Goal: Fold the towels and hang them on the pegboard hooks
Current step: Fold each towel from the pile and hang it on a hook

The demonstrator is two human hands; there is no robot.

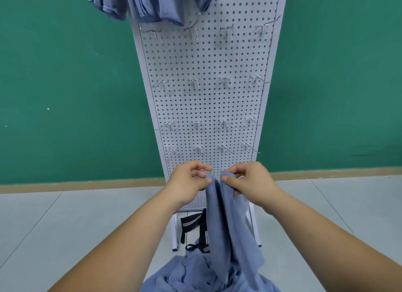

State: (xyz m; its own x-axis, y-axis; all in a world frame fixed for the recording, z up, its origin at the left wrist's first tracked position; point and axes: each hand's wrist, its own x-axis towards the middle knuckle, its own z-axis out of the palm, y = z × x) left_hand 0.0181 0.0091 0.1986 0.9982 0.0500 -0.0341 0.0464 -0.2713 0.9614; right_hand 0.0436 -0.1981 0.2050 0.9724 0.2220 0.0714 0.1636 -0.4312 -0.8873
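A heap of blue towels lies nearest; one towel rises limp from it, soft and light, best held by its top corners, where the left hand and right hand pinch it. Beyond, folded towels hang atop the pegboard.

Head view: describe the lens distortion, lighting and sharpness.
In the head view, wide-angle distortion makes the pegboard taper downward; light is soft and even, with no glare on the hooks; the towel pinched by the left hand and right hand looks slightly soft, not blurred.
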